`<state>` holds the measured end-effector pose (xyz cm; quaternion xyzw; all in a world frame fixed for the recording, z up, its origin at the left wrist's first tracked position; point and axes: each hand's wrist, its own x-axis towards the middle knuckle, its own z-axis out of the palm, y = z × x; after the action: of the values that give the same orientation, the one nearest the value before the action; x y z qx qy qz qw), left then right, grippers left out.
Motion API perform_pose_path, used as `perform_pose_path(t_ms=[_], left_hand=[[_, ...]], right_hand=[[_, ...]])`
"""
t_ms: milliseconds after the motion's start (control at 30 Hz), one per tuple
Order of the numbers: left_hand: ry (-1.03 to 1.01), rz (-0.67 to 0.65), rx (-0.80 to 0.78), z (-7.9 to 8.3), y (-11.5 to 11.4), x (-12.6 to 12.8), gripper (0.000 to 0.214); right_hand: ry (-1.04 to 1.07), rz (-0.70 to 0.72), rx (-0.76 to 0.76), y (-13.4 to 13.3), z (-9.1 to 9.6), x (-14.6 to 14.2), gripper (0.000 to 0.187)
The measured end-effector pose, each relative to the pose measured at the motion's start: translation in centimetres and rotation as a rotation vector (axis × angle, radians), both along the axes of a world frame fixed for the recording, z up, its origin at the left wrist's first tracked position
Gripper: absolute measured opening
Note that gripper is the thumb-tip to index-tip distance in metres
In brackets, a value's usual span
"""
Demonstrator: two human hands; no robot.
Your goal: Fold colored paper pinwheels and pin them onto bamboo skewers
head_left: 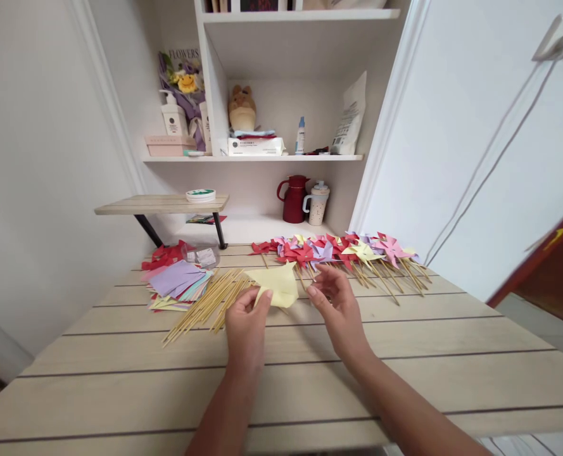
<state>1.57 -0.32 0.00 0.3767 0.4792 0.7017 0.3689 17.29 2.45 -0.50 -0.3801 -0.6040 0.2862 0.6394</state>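
Observation:
Between thumb and fingers, my left hand (249, 323) pinches a pale yellow sheet of paper (278, 282) above the table. The paper's near corner is folded over under the thumb. My right hand (337, 304) is just right of the paper, apart from it, with curled fingers and a gap between thumb and fingertips. Left of my left hand lie thin wooden sticks (202, 304). Beyond them is a stack of coloured paper squares (177, 280), lilac on top. Finished paper pinwheels (328, 249) in red, pink, lilac and yellow lie on their sticks behind my right hand.
A small raised shelf (158, 204) on black legs stands at the back left, near a clear plastic box (202, 257) and red paper pieces (167, 254). A dark red jug (294, 199) and a cream cup (318, 204) stand in the cabinet behind the pinwheels.

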Motion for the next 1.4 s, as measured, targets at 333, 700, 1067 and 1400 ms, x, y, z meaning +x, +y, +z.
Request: perform_pose_path(t_ms=[333,700,1067,1400], left_hand=[[0.877,0.373,0.446,-0.5,-0.3,0.5,0.010],[1.278,0.466,0.642,0.0,-0.6,0.8,0.016],[1.189,0.436,0.604,-0.3,-0.6,0.9,0.008],[0.302,0.071,0.118,-0.1,-0.1,0.4,0.048]], right_hand=[[-0.370,-0.244,0.371,-1.0,0.8,0.3,0.059],[-0.564,-0.234,0.423,-0.7,0.4,0.0,0.019],[-0.324,-0.016,0.189,-0.3,0.8,0.1,0.004],[0.397,0.310,-0.479,0.8,0.5,-0.1,0.032]])
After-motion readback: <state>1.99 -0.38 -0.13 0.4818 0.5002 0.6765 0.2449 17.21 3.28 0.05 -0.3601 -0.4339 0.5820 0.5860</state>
